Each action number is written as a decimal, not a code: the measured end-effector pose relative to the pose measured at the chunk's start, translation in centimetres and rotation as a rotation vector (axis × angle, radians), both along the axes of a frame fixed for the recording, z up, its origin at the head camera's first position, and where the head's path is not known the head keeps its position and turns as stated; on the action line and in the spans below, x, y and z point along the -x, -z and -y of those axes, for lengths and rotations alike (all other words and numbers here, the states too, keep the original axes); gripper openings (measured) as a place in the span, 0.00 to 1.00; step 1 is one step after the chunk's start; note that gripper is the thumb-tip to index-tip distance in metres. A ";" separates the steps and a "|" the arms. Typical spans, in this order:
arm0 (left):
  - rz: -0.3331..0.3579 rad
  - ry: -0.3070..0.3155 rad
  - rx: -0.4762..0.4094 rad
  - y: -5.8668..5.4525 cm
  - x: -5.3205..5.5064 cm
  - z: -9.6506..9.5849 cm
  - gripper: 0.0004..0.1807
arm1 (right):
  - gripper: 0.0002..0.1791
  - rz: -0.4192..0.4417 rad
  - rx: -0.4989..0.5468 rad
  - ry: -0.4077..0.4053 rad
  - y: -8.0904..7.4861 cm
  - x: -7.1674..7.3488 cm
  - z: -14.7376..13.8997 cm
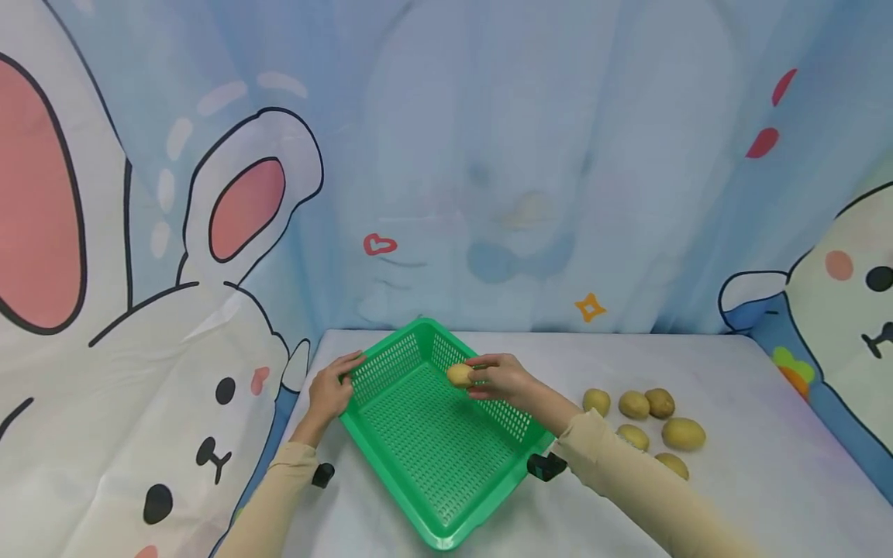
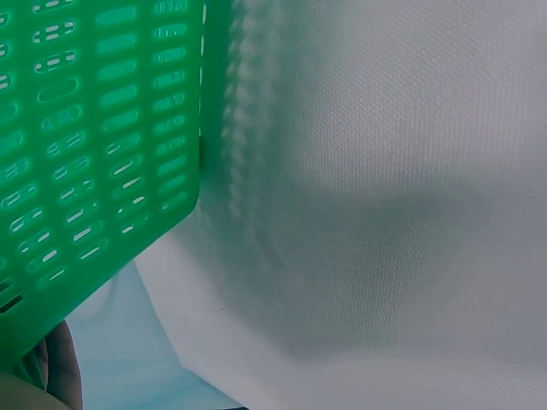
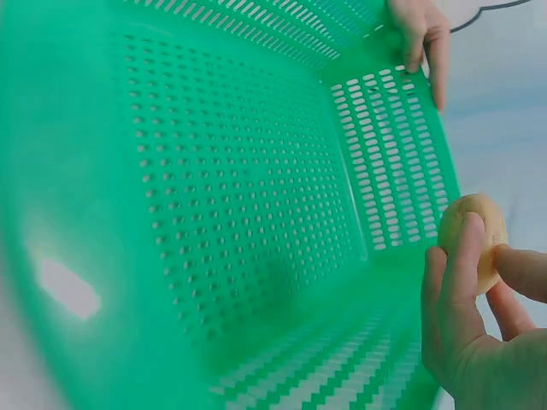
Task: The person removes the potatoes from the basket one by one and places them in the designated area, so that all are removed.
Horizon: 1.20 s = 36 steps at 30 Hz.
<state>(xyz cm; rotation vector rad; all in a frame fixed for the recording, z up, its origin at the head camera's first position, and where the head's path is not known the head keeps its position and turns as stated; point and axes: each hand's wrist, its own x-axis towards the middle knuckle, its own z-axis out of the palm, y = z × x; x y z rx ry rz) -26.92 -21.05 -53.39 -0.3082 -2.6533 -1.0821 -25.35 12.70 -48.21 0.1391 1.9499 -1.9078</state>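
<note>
A green perforated plastic basket (image 1: 439,434) lies on the table with its inside bare. My left hand (image 1: 331,391) grips its far left rim, with fingers over the edge in the right wrist view. Only part of that hand (image 2: 60,376) shows in the left wrist view, under the basket's corner. Between the thumb and fingers of my right hand (image 1: 505,380) is a small yellow potato (image 1: 458,375). That hand holds it over the basket, near the far right wall; the right wrist view shows the potato (image 3: 479,226) pinched at the fingertips.
Several loose potatoes (image 1: 684,434) lie on the white tablecloth (image 1: 739,496) to the right of the basket, partly behind my right forearm. A blue curtain (image 1: 530,155) with cartoon animals hangs along the table's back edge and both sides.
</note>
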 end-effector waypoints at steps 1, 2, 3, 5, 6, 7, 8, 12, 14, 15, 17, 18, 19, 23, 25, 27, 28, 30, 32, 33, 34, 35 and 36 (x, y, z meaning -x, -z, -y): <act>-0.003 -0.001 0.000 0.0 0.0 0.0 0.25 | 0.22 -0.003 0.000 0.001 -0.1 -0.2 -0.5; -0.008 -0.004 -0.001 0.1 0.0 0.1 0.25 | 0.22 -0.005 0.000 -0.002 -0.2 -0.3 -1.0; -0.014 -0.006 0.001 0.1 0.0 0.1 0.26 | 0.22 -0.003 0.006 -0.001 -0.2 -0.5 -1.5; -0.027 -0.008 0.000 0.2 0.0 0.2 0.26 | 0.23 -0.002 0.015 -0.001 -0.3 -0.9 -2.6; -0.033 -0.007 0.002 0.2 0.0 0.2 0.25 | 0.23 -0.003 0.023 -0.002 -0.3 -1.1 -3.1; -0.036 -0.005 0.003 0.2 -0.1 0.3 0.25 | 0.23 -0.007 0.024 -0.009 -0.3 -1.3 -3.7; -0.036 -0.004 0.006 0.3 -0.1 0.3 0.25 | 0.23 -0.012 0.022 -0.014 -0.3 -1.5 -4.3; -0.023 0.004 0.006 0.3 -0.1 0.5 0.25 | 0.25 -0.029 0.011 -0.020 -0.3 -2.4 -6.8; -0.020 0.005 0.005 0.3 0.0 0.5 0.25 | 0.26 -0.034 0.001 -0.014 -0.4 -2.8 -8.1; -0.024 0.005 0.006 0.3 0.0 0.5 0.25 | 0.26 -0.034 -0.005 -0.006 -0.5 -3.0 -8.7; -0.033 0.003 0.008 0.2 0.0 0.5 0.25 | 0.27 -0.029 -0.012 0.013 -0.6 -3.3 -9.9; -0.042 0.003 0.009 0.2 0.0 0.5 0.25 | 0.27 -0.026 -0.016 0.027 -0.6 -3.5 -10.5; -0.048 0.002 0.009 0.1 0.0 0.5 0.25 | 0.28 -0.019 -0.014 0.041 -0.7 -3.7 -11.1; -0.062 0.007 0.005 0.0 -0.1 0.4 0.25 | 0.27 0.021 0.015 0.081 -0.7 -4.3 -13.9; -0.070 0.008 0.007 0.0 -0.1 0.4 0.25 | 0.28 0.048 0.031 0.098 -0.6 -4.6 -15.4; -0.080 0.008 0.008 0.0 0.0 0.4 0.25 | 0.29 0.069 0.028 0.119 -0.5 -4.9 -16.9; -0.083 0.005 0.010 0.1 0.0 0.4 0.25 | 0.29 0.082 0.018 0.132 -0.5 -5.0 -17.7; -0.083 -0.004 0.011 0.1 0.1 0.4 0.25 | 0.31 0.095 0.005 0.147 -0.4 -5.5 -19.2; -0.070 -0.004 0.013 0.2 0.1 0.4 0.25 | 0.32 0.107 0.005 0.161 -0.2 -6.1 -21.0; -0.060 -0.001 0.013 0.2 0.1 0.3 0.25 | 0.31 0.112 0.007 0.167 -0.1 -6.4 -21.9; -0.049 0.002 0.011 0.2 0.1 0.3 0.25 | 0.28 0.124 0.022 0.180 0.1 -6.8 -23.0; -0.038 0.006 0.010 0.2 0.1 0.2 0.25 | 0.26 0.130 0.040 0.187 0.3 -7.2 -24.0; -0.028 0.007 0.009 0.2 0.0 0.2 0.25 | 0.23 0.137 0.049 0.197 0.5 -7.6 -25.1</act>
